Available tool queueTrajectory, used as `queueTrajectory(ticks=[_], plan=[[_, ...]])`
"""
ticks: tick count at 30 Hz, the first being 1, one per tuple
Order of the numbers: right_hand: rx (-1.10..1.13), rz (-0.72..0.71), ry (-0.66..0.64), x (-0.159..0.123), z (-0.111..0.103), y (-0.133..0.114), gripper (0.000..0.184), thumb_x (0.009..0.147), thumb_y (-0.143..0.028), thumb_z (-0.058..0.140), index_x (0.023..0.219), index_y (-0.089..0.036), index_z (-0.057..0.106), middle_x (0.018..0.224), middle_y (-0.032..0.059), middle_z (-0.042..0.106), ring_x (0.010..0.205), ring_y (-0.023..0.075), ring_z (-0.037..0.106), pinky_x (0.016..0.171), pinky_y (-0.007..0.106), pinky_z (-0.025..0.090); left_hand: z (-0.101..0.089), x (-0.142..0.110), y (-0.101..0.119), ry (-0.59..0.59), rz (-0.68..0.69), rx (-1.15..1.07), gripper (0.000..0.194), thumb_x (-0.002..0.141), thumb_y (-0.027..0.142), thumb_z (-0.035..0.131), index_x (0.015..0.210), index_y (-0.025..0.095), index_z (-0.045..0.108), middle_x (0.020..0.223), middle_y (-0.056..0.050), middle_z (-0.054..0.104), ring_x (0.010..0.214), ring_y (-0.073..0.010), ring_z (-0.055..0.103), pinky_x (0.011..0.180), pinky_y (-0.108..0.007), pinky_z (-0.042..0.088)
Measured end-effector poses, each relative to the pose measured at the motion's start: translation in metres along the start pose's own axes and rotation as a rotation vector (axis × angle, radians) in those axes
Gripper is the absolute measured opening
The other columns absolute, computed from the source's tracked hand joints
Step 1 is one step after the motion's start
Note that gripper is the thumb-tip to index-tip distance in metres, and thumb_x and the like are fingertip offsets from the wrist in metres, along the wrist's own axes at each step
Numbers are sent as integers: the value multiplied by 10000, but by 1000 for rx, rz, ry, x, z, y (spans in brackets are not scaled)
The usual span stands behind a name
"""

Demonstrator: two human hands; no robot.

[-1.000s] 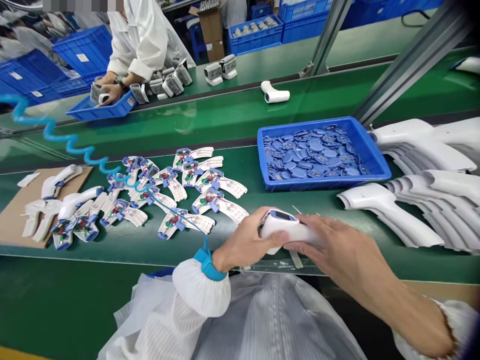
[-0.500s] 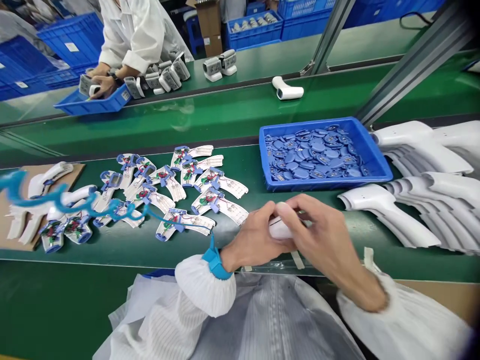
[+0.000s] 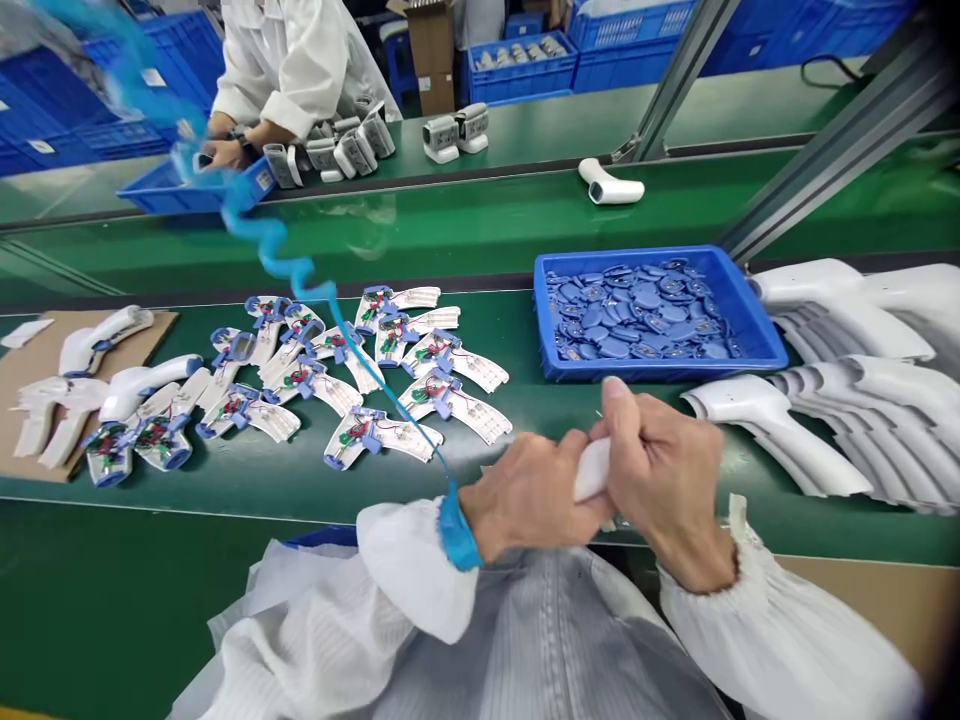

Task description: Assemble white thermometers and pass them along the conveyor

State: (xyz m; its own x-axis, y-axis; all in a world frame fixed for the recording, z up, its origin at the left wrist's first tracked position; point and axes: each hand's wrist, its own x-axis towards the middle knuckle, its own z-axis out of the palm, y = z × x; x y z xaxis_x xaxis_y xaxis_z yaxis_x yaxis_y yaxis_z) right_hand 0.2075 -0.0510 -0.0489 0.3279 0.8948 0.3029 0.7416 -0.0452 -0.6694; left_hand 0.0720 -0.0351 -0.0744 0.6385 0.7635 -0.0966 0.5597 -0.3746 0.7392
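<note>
Both my hands close around one white thermometer housing [image 3: 592, 468] at the near edge of the green bench [image 3: 300, 480]. My left hand [image 3: 536, 495] grips it from the left, fingers curled. My right hand [image 3: 660, 470] wraps it from the right with the thumb raised. Most of the housing is hidden between my palms. A blue wrist strap [image 3: 456, 530] with a coiled blue cord [image 3: 277, 245] sits on my left wrist.
Several half shells with circuit boards [image 3: 360, 375] lie left of my hands. A blue tray [image 3: 757, 330] of blue parts stands behind them. White housing shells [image 3: 847, 390] are stacked at the right. A cardboard sheet [image 3: 30, 380] holds more shells. Across the belt a person's hands [image 3: 225, 150] work at a blue tray.
My hands have drawn the housing nearer to me and turned it, so its blue screen no longer shows. My right hand now wraps it fully. The coiled cord swung up.
</note>
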Motion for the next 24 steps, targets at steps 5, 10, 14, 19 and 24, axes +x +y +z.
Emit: queueTrajectory(ticks=[5,10,14,19,24], plan=[[21,-13,-199,16,-2,4,652,1034,-569,416,527,-225,637,568,50,664,549,182,601,627,350,404,-2,-12,-6,20,-69,73,437,966,574,590,1104,162,642,927,-116,749,776,-318,729,687,-390,485],[-251,-274,-290,88,-12,28,304,1012,-393,569,1067,-199,796,1043,84,792,858,250,706,797,368,499,-38,-29,-19,84,-143,99,364,957,549,656,1079,209,621,953,-56,717,833,-255,687,683,-342,468],[-454,-437,-511,137,12,39,252,903,-230,721,1110,-96,775,1110,199,754,963,321,707,861,405,516,-38,-19,-3,125,104,464,384,941,219,691,1294,139,560,1146,-101,701,1031,-268,646,858,-392,489],[-414,-403,-536,151,28,38,179,936,-117,617,926,-133,795,965,172,766,882,287,713,842,404,511,-7,12,16,-55,259,773,106,959,76,563,970,93,668,913,-113,664,918,-265,621,765,-389,457],[-216,-245,-427,142,-6,39,337,1025,-309,543,1270,-198,748,925,87,776,813,236,707,832,407,546,-11,21,4,-108,38,582,355,971,409,677,1065,67,662,1045,-174,683,1042,-334,624,846,-435,487]])
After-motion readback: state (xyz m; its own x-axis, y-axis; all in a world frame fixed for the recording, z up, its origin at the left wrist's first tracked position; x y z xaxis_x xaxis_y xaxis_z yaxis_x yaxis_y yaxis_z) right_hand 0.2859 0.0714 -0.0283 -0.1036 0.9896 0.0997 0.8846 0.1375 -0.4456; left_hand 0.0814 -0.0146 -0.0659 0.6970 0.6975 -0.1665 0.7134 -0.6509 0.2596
